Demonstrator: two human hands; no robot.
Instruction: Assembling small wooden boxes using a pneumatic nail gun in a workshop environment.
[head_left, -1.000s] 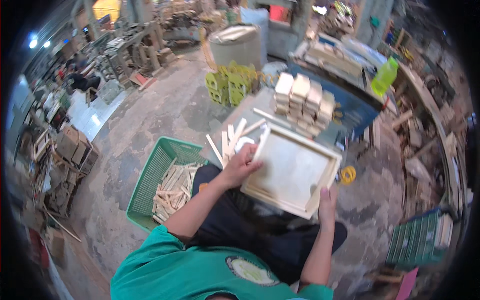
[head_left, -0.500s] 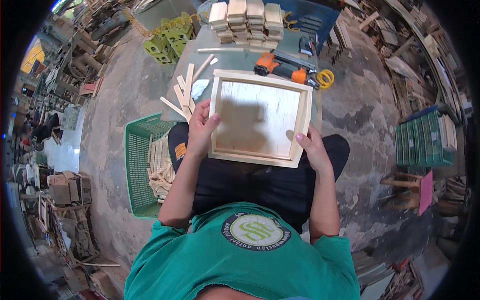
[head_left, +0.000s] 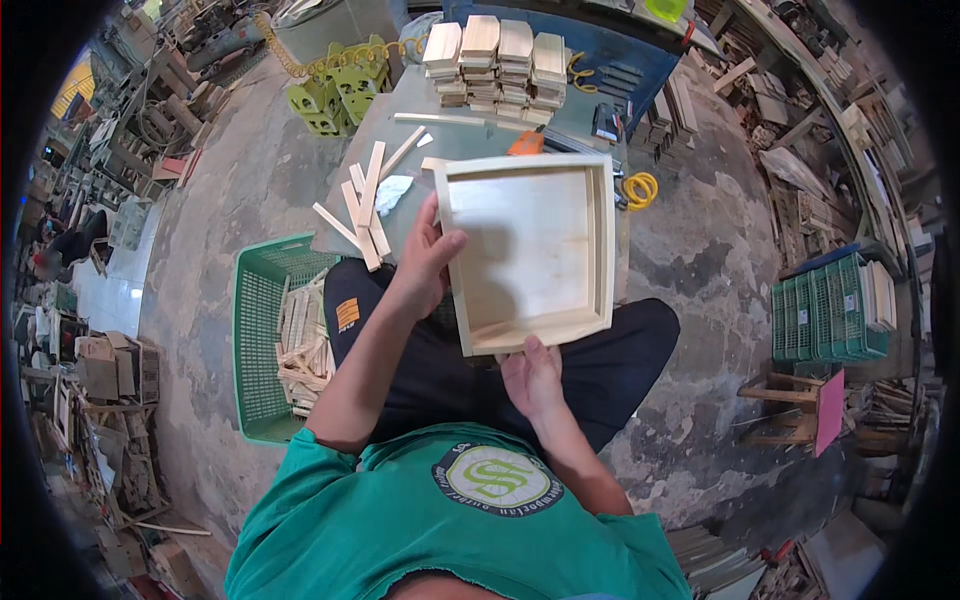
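Above my lap I hold a shallow wooden tray (head_left: 525,245) of pale wood, with low walls around a flat bottom. My left hand (head_left: 428,262) grips its left wall, thumb on the near face and fingers behind. At the bottom edge, my right hand (head_left: 535,380) has its thumb on the rim and its fingers underneath, partly hidden. Just beyond the tray, an orange nail gun (head_left: 527,143) lies on the worktable, mostly covered by the tray. Loose wooden strips (head_left: 368,195) lie on the table left of the tray.
Stacks of wooden pieces (head_left: 496,65) stand at the table's far end (head_left: 400,130). A green basket (head_left: 250,345) full of wood strips sits by my left leg. A yellow coiled hose (head_left: 640,190) is at the table's right edge. Green crates (head_left: 825,310) stand farther right.
The tray has turned and tilted, moving slightly right and covering more of the nail gun. My right hand has shifted from its right side to the bottom edge; my left still holds the left side.
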